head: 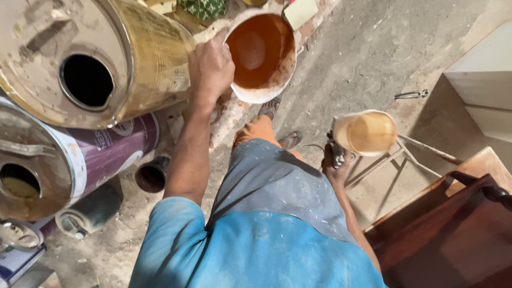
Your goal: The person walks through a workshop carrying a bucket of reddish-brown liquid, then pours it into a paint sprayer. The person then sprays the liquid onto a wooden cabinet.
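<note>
L hand [212, 66] is gripping the white bucket [261, 53] rim, right beside the gold drum [96, 58]; R hand [336, 160] is clutching a spray-gun cup [368, 132], w/ bare floor [362, 48] beyond.

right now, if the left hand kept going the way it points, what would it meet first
The left hand grips the rim of the white bucket and points up-frame. Beyond the bucket, the first thing in line looks like the green patterned cloth, though depth is unclear.
</note>
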